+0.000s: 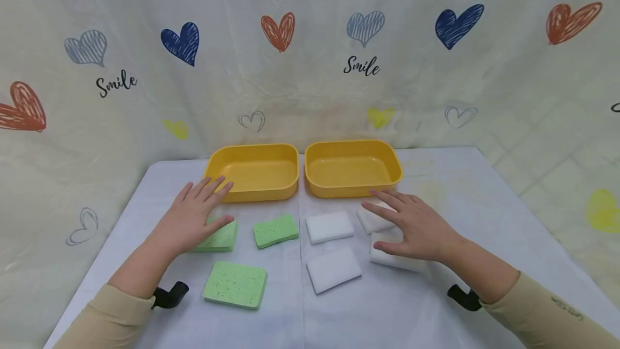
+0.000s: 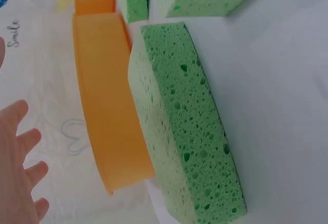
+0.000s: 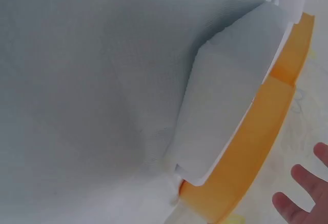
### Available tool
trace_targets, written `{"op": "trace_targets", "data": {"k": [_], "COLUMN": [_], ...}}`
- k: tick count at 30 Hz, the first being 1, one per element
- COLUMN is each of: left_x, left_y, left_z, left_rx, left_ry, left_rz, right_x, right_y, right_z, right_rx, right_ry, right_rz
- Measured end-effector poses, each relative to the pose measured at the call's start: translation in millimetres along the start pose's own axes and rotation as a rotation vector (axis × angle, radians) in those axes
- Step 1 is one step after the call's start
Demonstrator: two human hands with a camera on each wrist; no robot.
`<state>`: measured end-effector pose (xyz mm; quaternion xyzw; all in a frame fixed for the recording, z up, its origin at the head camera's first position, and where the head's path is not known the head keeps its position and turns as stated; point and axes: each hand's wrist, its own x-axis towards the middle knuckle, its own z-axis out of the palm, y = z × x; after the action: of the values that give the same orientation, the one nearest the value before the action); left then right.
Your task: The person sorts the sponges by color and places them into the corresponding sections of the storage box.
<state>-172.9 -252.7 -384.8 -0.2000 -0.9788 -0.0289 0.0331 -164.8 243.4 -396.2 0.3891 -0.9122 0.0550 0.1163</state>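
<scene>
Left hand (image 1: pixel 191 225), left of frame, fingers spread and fairly straight, over a partly hidden green sponge (image 1: pixel 223 240); overlaps left yellow tray (image 1: pixel 256 176), contact can't be told. Right hand (image 1: pixel 421 228), right of centre, fingers also spread, partly covers upper white block (image 1: pixel 370 225) and lower white block (image 1: pixel 394 263). Second green sponge (image 1: pixel 276 230) near centre, third green sponge (image 1: pixel 235 284) lower left of it. Two more white blocks (image 1: pixel 334 269) just right of centre. Right yellow tray (image 1: pixel 351 171) beside the left one.

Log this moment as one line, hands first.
left hand: open, empty | right hand: open, empty | three green sponges: on table, left | four white sponges: on table, right | two yellow trays: behind sponges
</scene>
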Motion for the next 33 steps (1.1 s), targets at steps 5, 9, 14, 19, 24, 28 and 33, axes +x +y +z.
{"op": "trace_targets", "data": {"k": [5, 9, 14, 19, 24, 28, 33], "left_x": [2.4, 4.1, 13.9, 24.8, 32.7, 41.5, 50.9], "left_y": [-7.4, -15.0, -23.0, -35.2, -49.1, -56.7, -63.0], "left_z": [-4.0, -8.0, -6.4, -2.8, -1.7, -1.2, -1.2], "left_rx": [-0.015, -0.039, -0.053, -0.061, -0.055, -0.055, -0.064], "left_ry": [-0.018, -0.031, -0.059, -0.095, -0.133, -0.173, -0.219], "left_rz": [-0.019, -0.038, -0.061, -0.107, -0.138, -0.168, -0.208], "right_x": [-3.2, -6.5, -19.4, -31.0, -36.5, -40.8, -44.3], "right_y": [0, -3, -3, -1, 0, 2, 5], "right_z": [-1, -2, -2, 0, 2, 1, -1], "right_rx": [0.028, 0.058, 0.068, 0.06, 0.065, 0.056, 0.046], "right_ry": [-0.041, -0.112, -0.168, -0.166, -0.21, -0.238, -0.286], "right_rz": [0.036, 0.093, 0.161, 0.144, 0.16, 0.195, 0.222]}}
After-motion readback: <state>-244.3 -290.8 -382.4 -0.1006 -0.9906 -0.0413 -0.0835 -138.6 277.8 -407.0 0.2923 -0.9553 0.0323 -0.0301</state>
